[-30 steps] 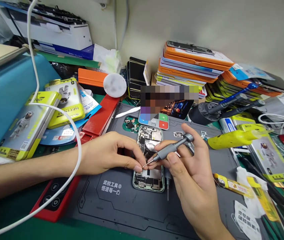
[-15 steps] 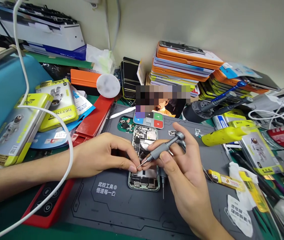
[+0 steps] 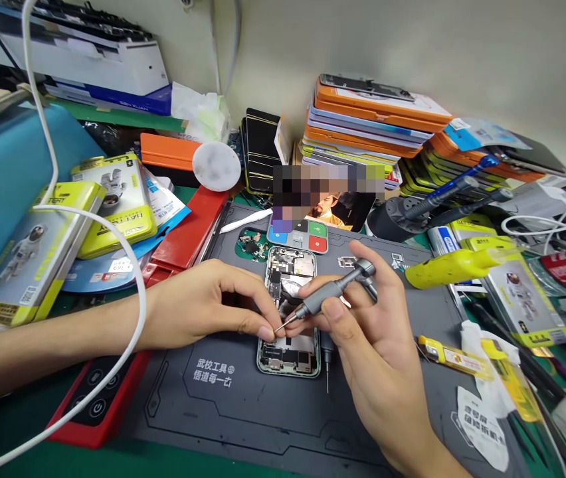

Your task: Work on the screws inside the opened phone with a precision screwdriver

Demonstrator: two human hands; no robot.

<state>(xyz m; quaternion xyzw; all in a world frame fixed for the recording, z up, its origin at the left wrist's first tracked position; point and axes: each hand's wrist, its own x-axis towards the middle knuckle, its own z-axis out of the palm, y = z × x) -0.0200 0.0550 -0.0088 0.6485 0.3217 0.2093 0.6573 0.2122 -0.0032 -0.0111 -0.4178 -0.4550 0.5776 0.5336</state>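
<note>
An opened phone (image 3: 290,358) lies on the grey mat (image 3: 243,411), its inner parts and circuit board showing. Over its middle, my right hand (image 3: 377,338) grips a small grey screwdriver (image 3: 325,297), tilted with the tip pointing down and left. From the left comes my left hand (image 3: 213,302), thumb and forefinger pinched together at the screwdriver's tip. Whatever may be between those fingertips is too small to make out. A second screwdriver (image 3: 327,372) shows partly below my right hand, its thin shaft pointing toward me.
A white cable (image 3: 141,292) loops across the left side, over my forearm. Yellow battery boxes (image 3: 34,252) and a red device (image 3: 96,405) stand left. Stacked orange cases (image 3: 377,109) are at the back. A yellow bottle (image 3: 447,265), a tool holder (image 3: 395,222) and tools crowd the right.
The view has shifted slightly. Both hands keep nearly the same pose over the phone, with the screwdriver tip still at my left fingertips.
</note>
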